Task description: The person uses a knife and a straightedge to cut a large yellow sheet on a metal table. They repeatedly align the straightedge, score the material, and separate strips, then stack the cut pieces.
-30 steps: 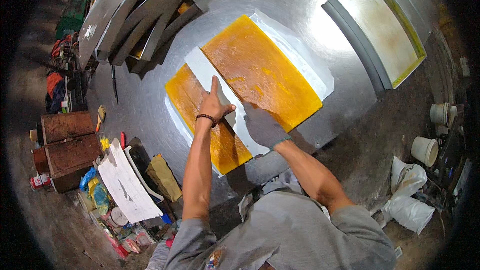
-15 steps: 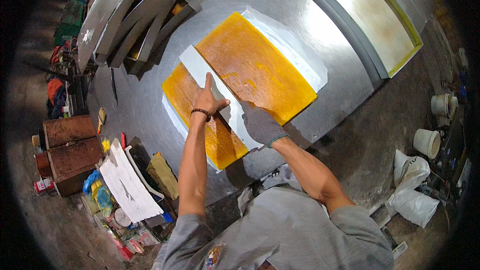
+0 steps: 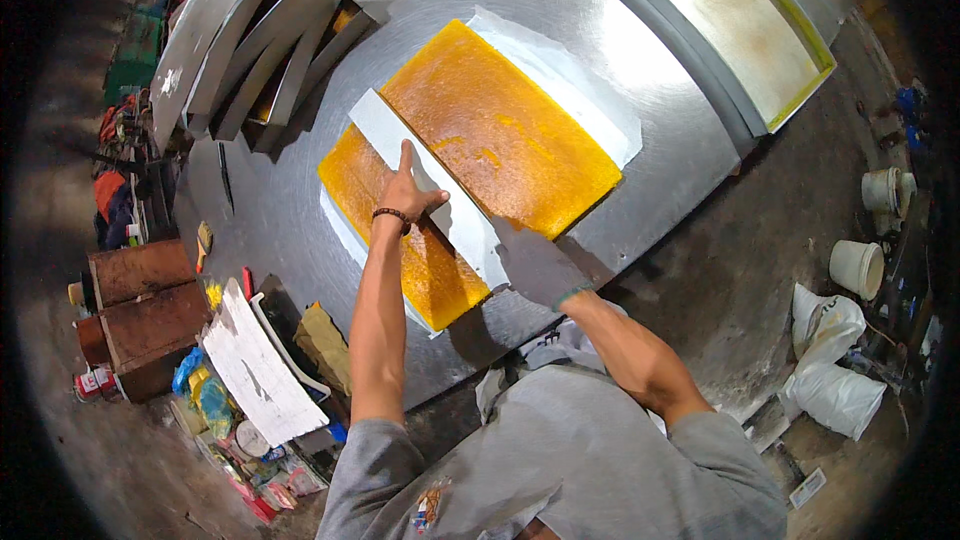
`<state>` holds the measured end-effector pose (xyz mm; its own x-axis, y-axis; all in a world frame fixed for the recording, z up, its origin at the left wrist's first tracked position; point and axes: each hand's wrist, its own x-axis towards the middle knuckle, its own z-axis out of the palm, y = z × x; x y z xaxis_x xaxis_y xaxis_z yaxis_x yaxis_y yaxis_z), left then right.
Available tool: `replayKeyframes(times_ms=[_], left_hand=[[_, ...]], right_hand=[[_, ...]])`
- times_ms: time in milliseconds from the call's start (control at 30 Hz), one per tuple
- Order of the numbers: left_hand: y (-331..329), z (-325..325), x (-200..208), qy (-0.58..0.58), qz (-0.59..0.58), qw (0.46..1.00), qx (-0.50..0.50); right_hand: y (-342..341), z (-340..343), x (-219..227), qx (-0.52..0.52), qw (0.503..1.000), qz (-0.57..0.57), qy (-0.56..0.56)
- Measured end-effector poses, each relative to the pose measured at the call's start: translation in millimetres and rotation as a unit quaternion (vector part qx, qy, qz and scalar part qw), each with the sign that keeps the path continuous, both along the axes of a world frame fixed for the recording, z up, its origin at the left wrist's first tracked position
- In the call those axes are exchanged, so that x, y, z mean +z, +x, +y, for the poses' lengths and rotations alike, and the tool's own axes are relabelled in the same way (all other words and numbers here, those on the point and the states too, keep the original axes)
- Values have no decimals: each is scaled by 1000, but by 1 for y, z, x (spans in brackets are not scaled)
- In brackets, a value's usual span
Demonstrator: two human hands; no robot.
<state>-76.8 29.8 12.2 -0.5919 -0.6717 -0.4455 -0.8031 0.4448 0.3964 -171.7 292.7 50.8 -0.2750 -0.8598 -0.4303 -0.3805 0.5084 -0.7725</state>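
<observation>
A yellow-orange translucent sheet (image 3: 500,130) lies on white backing paper (image 3: 560,80) on a grey metal table. Across it, at a slant, rests a flat white strip (image 3: 385,125) with a straight edge. My bare left hand (image 3: 408,192) presses on the strip, index finger stretched along it and thumb spread to the right; a beaded bracelet circles the wrist. My right hand (image 3: 540,265), in a grey glove, is closed against the strip's right edge near its close end. Its fingertips and whatever they grip are hidden.
Curved metal frames (image 3: 290,40) stand at the far left, beside a thin dark tool (image 3: 225,180). A shallow frame (image 3: 740,40) sits far right. A brush (image 3: 204,245) and a white panel (image 3: 262,360) are at left; buckets (image 3: 856,270) and white sacks (image 3: 835,390) at right.
My gloved right hand has slid toward me along the strip's right edge. My left hand stays pressed on the strip. The whole view has shifted slightly.
</observation>
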Motion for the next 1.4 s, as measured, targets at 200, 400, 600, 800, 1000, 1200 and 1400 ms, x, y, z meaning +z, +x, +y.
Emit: replayKeyframes(times_ms=[200,400,600,800,1000,1200,1400], left_hand=[[9,-7,-22,-27,40,999,-22],[3,-9,-12,-2,10,1000,-12],[11,-10,-19,-1,60,998,-12],[0,0,6,5,-12,1000,-5],[0,-6,-5,-56,-7,997,-48],[0,-4,3,-49,-25,997,-51],[-2,-6,-7,-17,2,999,-32]], right_hand=[[16,38,-12,-31,998,31,-54],[16,43,-8,-11,999,44,-28],[19,61,-9,21,999,36,-2],[22,74,-3,-8,1000,24,-9],[23,78,-13,1,999,26,-19],[32,100,0,-30,999,8,-11],[29,99,-8,-29,999,6,-27]])
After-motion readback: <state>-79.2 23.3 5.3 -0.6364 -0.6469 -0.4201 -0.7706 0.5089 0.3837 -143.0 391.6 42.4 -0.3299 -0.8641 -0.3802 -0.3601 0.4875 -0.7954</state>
